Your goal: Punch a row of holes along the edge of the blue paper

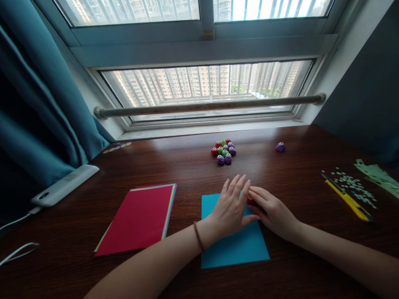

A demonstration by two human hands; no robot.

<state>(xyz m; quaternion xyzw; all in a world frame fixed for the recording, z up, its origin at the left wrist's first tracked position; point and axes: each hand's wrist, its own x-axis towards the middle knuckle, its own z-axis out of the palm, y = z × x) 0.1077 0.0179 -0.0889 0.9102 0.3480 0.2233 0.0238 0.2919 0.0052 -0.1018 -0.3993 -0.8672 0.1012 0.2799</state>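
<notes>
Right hand (276, 209) pinched red punch (250, 201); my left hand (230, 207) lay unclenched over blue paper (238, 250). Judged it light, creasable, best steadied near its edge.

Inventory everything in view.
Sheet: one, blue, front centre
Red object: one, red, sheet's edge
Clustered gadgets: about eleven; red, green, purple; back centre
Lone gadget: one, purple, back right
Paper stack: uncounted, red-topped, left
Knife: one, yellow, right
Bits: many, pale, right
Scraps: uncounted, green, right
Flat shapes: several, pale, back left
Device: one, white, left
Cord: uncounted, white, left
Curtain: one, blue, left
Window: one, grey-framed, back
Rail: one, pale, across window
Buildings: many, pale, outside
Table: one, brown, beneath
Bracelet: one, brown, left wrist
Left grip: one, bare, over sheet
Right grip: one, bare, at red object
</notes>
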